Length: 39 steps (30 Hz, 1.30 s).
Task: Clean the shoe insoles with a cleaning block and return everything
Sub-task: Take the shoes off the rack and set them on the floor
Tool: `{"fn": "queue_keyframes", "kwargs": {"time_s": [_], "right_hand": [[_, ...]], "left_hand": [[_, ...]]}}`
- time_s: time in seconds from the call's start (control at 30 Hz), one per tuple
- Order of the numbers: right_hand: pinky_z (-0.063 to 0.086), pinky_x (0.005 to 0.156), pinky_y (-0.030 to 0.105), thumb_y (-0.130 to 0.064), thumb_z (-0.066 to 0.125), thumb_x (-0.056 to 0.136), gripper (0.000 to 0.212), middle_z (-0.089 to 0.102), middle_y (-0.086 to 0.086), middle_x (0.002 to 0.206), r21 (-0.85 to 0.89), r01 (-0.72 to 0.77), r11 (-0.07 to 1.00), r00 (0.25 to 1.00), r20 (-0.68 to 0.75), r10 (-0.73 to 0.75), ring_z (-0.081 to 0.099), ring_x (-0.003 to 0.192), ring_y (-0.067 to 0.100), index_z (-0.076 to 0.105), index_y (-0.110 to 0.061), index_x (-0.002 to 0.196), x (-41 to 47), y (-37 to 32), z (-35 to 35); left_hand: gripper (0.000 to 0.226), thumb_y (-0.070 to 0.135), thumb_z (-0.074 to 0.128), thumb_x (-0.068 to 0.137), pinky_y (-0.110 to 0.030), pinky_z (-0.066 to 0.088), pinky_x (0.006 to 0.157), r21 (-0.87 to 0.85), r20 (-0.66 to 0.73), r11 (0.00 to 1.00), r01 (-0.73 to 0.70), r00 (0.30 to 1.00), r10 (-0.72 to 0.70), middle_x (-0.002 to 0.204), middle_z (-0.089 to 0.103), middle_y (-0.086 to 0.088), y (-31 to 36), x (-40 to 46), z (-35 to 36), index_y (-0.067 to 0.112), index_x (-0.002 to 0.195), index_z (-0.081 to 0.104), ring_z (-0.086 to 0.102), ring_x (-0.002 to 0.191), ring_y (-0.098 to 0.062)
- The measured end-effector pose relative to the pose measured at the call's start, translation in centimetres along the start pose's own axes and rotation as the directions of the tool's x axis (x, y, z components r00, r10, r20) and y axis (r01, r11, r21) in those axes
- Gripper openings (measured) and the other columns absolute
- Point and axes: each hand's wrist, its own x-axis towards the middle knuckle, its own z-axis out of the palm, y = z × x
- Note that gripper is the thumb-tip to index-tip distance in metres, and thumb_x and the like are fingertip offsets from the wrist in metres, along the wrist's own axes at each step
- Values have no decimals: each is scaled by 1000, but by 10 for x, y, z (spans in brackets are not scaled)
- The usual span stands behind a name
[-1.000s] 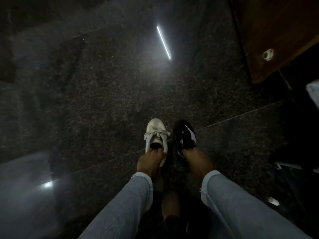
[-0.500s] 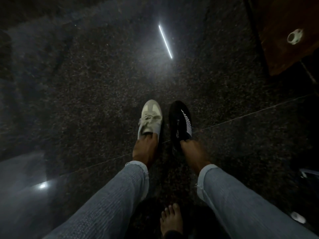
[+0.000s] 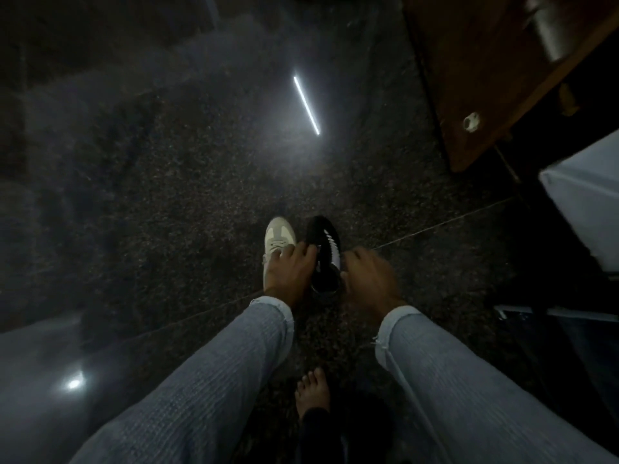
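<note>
Two shoes stand side by side on the dark speckled floor, toes pointing away from me: a white laced shoe and a black shoe with white stripes. My left hand lies over the back half of the white shoe, with its fingers spread across the laces and reaching the black shoe's edge. My right hand is blurred just right of the black shoe's heel, holding nothing that I can see. No insole or cleaning block shows.
A brown wooden piece of furniture with a small round white fitting stands at the upper right. A pale box-like object is at the right edge. My bare foot is on the floor between my sleeves.
Both hands held the shoes by their heels. Now the left hand has slid forward over the white shoe, and the right hand has come off the black shoe to its right.
</note>
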Motion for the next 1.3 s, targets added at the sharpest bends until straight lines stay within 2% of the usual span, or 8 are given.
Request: {"fn": "queue_keyframes", "kwargs": {"time_s": [0.17,0.33,0.5,0.63,0.73,1.03,1.17,1.3], "right_hand": [[30,113,38,-38,51,97,56,38,10,149,118,-119,986,986,-105,131,35,137,24,36,-12,144,-98,20,-80],[24,118,42,-44,44,99,57,33,9,153,271,-272,923,941,-126,314,29,142,24,35,-12,145,-210,67,-138],[25,115,43,-44,43,99,53,38,11,149,359,-388,849,853,-209,479,34,138,26,42,-11,140,-319,133,-182],[29,112,42,-42,46,98,51,44,12,145,433,-477,765,753,-248,610,38,134,28,45,-10,137,-405,180,-201],[29,113,41,-42,46,98,52,43,12,146,465,-557,688,662,-250,706,38,135,28,43,-9,140,-463,207,-203],[27,111,43,-42,44,99,53,36,7,150,592,-701,397,428,-97,899,34,136,30,35,-17,145,-617,275,-172],[30,108,43,-37,47,96,53,40,9,146,589,-745,313,347,-57,936,37,133,32,37,-14,143,-653,297,-155],[37,103,43,-35,49,93,47,46,11,139,584,-751,308,317,-89,944,45,125,34,45,-12,134,-668,318,-140]], "left_hand": [[67,36,57,92,-45,31,111,-35,25,996,-84,996,85,151,33,-10,73,-57,-82,15,148,26,35,136,-28],[62,36,52,95,-46,24,116,-65,36,976,-208,977,210,153,30,-9,168,-115,-158,15,148,26,29,141,-28],[60,36,54,94,-46,22,115,-57,-12,928,-369,929,369,153,33,-7,274,-151,-214,17,146,31,32,140,-27],[58,33,53,94,-46,21,115,5,-5,856,-518,856,518,152,34,-8,368,-183,-246,16,145,30,33,140,-27],[51,32,55,91,-46,28,111,68,-50,779,-624,777,627,142,45,-7,431,-210,-251,18,137,38,41,133,-28],[52,30,59,91,-43,34,104,228,5,494,-839,508,861,140,47,-8,574,-282,-232,14,136,39,45,128,-29],[57,31,61,88,-44,36,102,242,64,422,-874,449,891,140,46,-9,610,-292,-215,15,137,37,45,127,-30],[58,28,62,87,-43,38,100,243,86,400,-884,430,899,139,46,-7,636,-293,-197,16,138,36,46,126,-30]]}}
